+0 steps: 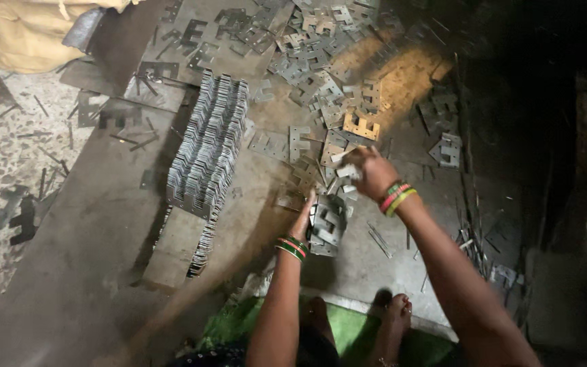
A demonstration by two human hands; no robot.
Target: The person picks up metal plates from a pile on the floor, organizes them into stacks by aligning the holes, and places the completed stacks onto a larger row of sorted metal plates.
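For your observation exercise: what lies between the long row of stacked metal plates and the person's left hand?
In the head view, between the row of stacked plates and the left hand lies mostly bare sheet-metal floor, with one or two loose plates.

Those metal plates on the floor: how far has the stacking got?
Done: a long stacked row of plates stands in neat order. In hand: the left hand steadies a small bundle of plates, while the right hand picks up another piece. Left: a big loose heap of plates lies scattered beyond.
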